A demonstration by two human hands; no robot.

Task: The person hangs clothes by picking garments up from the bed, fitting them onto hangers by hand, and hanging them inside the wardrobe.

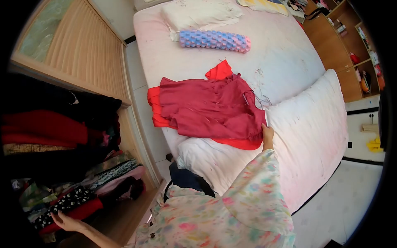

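A dark red satiny garment lies spread on the bed over a brighter red piece of clothing, whose edges stick out around it. My right hand pinches the dark red garment at its near right corner. By that side, thin wire like a clothes hanger shows in part. Low on the left, my left hand reaches into the wardrobe with its fingers apart, beside a black polka-dot garment. Whether the fingertips touch that cloth, I cannot tell.
Clothes, among them a dark red one, hang and lie in the wardrobe on the left. On the bed are a blue-and-pink foam roller and white pillows. Wooden shelves stand at the far right.
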